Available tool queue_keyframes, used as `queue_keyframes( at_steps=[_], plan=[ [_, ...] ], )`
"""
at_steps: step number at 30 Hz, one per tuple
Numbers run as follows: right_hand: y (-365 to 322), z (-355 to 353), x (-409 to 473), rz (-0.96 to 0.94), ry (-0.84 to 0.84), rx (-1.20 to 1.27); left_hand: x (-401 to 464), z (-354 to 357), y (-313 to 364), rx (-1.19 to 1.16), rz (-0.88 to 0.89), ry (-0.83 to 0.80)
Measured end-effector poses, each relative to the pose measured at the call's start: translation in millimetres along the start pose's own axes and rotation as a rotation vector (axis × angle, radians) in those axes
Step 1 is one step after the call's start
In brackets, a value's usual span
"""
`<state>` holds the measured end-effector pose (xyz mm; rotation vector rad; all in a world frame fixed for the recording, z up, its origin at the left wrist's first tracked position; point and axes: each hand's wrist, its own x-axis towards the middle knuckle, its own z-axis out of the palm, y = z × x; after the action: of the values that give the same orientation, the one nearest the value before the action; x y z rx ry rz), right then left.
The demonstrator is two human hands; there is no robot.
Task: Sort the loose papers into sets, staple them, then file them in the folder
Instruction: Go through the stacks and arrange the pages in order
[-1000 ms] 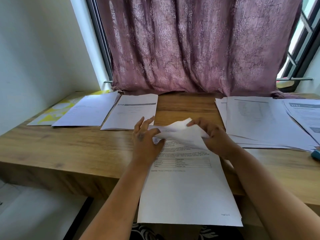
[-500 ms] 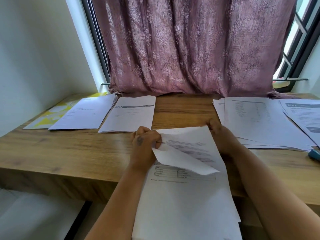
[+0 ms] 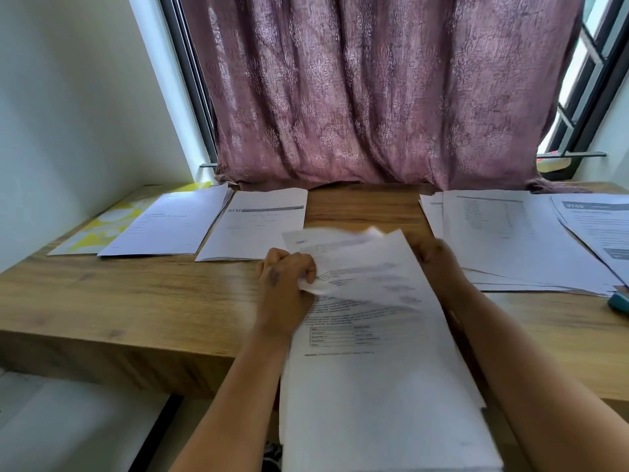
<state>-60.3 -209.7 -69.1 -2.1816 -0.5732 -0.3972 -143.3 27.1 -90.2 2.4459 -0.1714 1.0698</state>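
Observation:
A set of printed papers [image 3: 381, 386] lies before me, hanging over the table's front edge. My left hand [image 3: 284, 284] pinches the folded-back top left corner of its upper sheets [image 3: 350, 264], which are blurred. My right hand [image 3: 437, 264] grips the set's upper right edge, partly hidden behind the paper. Two sorted paper sets [image 3: 166, 226] [image 3: 258, 229] lie at the back left, the leftmost resting on a yellow-and-white folder [image 3: 98, 229]. A pile of loose papers [image 3: 507, 240] spreads at the right.
A wooden table [image 3: 143, 301] stands against a window covered by a mauve curtain [image 3: 374, 97]. A teal object [image 3: 619, 301], cut off by the frame, lies at the right edge. A white wall [image 3: 68, 97] is on the left.
The upper sheet was folded down toward me; it has now flipped back up toward the far end. My left hand stays closed on the corner, and my right hand shifted along the right edge.

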Motion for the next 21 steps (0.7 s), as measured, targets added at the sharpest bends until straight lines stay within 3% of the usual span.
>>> queue_keyframes(
  at_steps=[3,4,6,7,9,11,16,19,21],
  plan=[
    [-2,-13,3,0.267,0.232,0.385,2,0,-2,-0.024,-0.057,0.024],
    [-1,-18,3,0.398,0.18,0.456,2,1,-5,-0.042,-0.098,0.029],
    [3,-27,1,0.562,-0.087,0.257,4,-1,-9,-0.07,-0.187,0.042],
    [1,-31,-1,0.587,-0.253,0.102,6,-3,-11,-0.062,-0.225,0.032],
    [-4,-36,-1,0.554,-0.345,-0.083,10,-4,-15,-0.022,-0.278,-0.022],
    [-11,-39,9,0.407,-0.166,-0.136,15,-1,-17,0.019,-0.306,-0.073],
    [-47,-68,43,0.02,0.509,-0.179,20,7,-18,-0.026,-0.357,-0.101],
    [-70,-82,59,-0.147,0.761,-0.051,17,5,-20,-0.157,-0.385,-0.112],
    [-82,-90,68,-0.131,0.79,0.041,15,0,-24,-0.307,-0.453,-0.049]
  ],
)
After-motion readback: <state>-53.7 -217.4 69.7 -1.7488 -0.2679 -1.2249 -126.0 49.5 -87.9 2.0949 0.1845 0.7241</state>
